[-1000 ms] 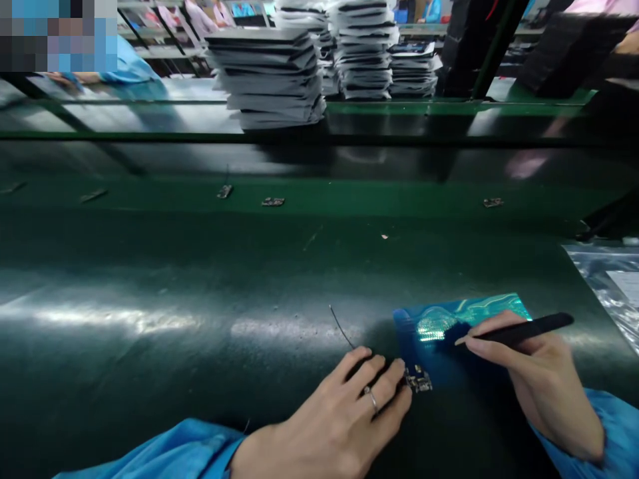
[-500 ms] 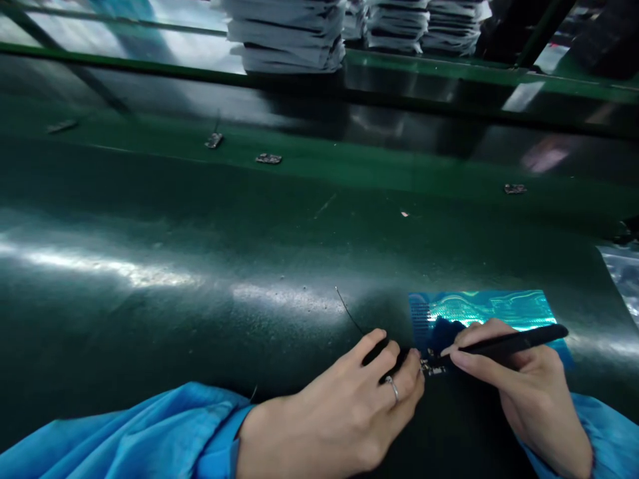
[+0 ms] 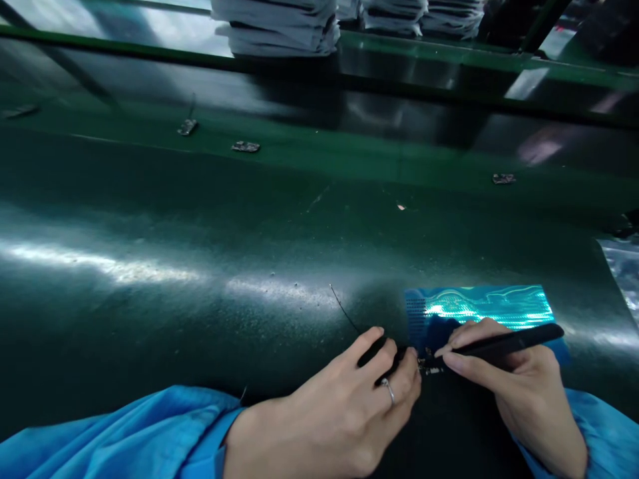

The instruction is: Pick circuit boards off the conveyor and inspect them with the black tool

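My left hand (image 3: 344,412), with a ring on one finger, lies curled on the dark green bench and its fingertips pinch a small circuit board (image 3: 428,366) against the surface. A thin black wire (image 3: 342,310) runs up and left from under those fingers. My right hand (image 3: 519,382) grips black tweezers (image 3: 502,342), whose tip touches the small board. A shiny blue sheet (image 3: 494,306) lies flat just behind both hands. Both sleeves are blue.
Small circuit boards (image 3: 245,146) (image 3: 186,126) (image 3: 503,178) lie spread along the green conveyor strip further back. Stacks of grey trays (image 3: 279,26) stand on the far shelf. A clear plastic bag (image 3: 624,266) lies at the right edge.
My view has tilted down. The tweezers came off the blue sheet and moved left onto the small board held by my left fingers. The boards on the conveyor strip have shifted left.
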The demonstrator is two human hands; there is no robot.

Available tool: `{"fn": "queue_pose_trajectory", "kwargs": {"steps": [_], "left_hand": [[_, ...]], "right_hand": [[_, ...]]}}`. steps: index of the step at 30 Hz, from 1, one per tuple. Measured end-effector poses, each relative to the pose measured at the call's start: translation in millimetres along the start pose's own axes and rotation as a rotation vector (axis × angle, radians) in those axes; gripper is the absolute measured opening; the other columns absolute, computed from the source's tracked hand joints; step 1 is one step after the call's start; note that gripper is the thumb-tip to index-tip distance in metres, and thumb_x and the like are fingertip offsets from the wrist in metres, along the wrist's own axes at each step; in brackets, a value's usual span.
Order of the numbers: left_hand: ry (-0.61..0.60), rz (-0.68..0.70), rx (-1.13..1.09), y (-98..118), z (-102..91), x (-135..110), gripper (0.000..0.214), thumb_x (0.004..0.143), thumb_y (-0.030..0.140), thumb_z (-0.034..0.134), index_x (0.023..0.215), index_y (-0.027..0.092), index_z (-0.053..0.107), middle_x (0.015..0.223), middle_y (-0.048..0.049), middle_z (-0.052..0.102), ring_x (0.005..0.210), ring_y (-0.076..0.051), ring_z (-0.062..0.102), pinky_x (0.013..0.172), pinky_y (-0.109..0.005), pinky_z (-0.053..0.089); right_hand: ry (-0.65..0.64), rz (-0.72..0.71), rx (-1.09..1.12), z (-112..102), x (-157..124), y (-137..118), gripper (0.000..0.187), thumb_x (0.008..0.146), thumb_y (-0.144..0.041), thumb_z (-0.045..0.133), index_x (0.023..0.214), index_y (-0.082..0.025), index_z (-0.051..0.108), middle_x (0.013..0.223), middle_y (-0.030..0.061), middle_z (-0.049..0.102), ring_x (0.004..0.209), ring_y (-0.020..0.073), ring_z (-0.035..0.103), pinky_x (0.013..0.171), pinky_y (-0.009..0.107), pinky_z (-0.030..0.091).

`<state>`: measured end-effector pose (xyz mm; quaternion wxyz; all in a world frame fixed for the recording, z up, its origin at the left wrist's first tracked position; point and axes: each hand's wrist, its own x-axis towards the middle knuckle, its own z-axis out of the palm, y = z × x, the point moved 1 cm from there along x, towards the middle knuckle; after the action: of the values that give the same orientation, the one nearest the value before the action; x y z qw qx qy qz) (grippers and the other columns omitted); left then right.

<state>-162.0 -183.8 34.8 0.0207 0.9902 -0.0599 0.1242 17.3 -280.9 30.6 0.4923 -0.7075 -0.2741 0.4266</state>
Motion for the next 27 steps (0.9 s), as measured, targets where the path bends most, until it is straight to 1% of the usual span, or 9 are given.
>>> {"fn": "queue_pose_trajectory", "kwargs": {"steps": [4,12,16,21,27], "left_hand": [[-0.003,-0.006,-0.011,-0.6,-0.6,0.1,0.036,0.09,0.011,0.038,0.122,0.008,0.055,0.118,-0.0131,0.056,0.104,-0.028,0.053,0.094,-0.045,0.044],[-0.017,0.002,-0.009,-0.8,-0.4,0.5,0.037,0.092,0.01,0.033,0.123,0.007,0.053,0.119,-0.013,0.055,0.105,-0.028,0.053,0.094,-0.045,0.044],[-0.003,-0.005,-0.006,-0.6,-0.4,1.1,0.036,0.092,0.012,0.035,0.121,0.007,0.055,0.119,-0.0128,0.056,0.105,-0.028,0.053,0.094,-0.045,0.044],[-0.009,-0.002,-0.018,-0.9,-0.3,0.4,0.035,0.09,0.012,0.041,0.122,0.007,0.054,0.119,-0.0135,0.055,0.105,-0.028,0.053,0.094,-0.046,0.043],[-0.01,-0.003,-0.037,-0.6,-0.1,-0.8,0.037,0.091,0.01,0.035,0.123,0.007,0.053,0.12,-0.0135,0.055,0.106,-0.029,0.052,0.095,-0.046,0.042]], "right_hand": [[-0.003,-0.025,0.009,-0.2,0.3,0.4,0.011,0.069,-0.033,0.076,0.069,-0.024,0.07,0.072,0.0013,0.066,0.078,0.0197,0.059,0.057,0.025,0.043],[-0.009,-0.045,0.002,0.8,0.3,-0.7,0.007,0.069,-0.03,0.076,0.069,-0.026,0.07,0.072,-0.0001,0.067,0.074,0.0182,0.06,0.057,0.023,0.045],[-0.007,-0.058,-0.004,0.8,-0.1,-0.5,0.005,0.069,-0.028,0.075,0.069,-0.026,0.071,0.072,-0.0003,0.067,0.074,0.0182,0.061,0.058,0.023,0.048],[-0.007,-0.071,-0.037,0.9,-0.2,-1.8,0.004,0.07,-0.028,0.074,0.068,-0.026,0.071,0.071,-0.0005,0.067,0.071,0.0173,0.062,0.055,0.022,0.047],[0.008,-0.057,-0.032,2.2,-0.2,-4.2,0.003,0.069,-0.028,0.074,0.068,-0.026,0.072,0.071,-0.0002,0.067,0.067,0.0177,0.062,0.054,0.024,0.048]]}}
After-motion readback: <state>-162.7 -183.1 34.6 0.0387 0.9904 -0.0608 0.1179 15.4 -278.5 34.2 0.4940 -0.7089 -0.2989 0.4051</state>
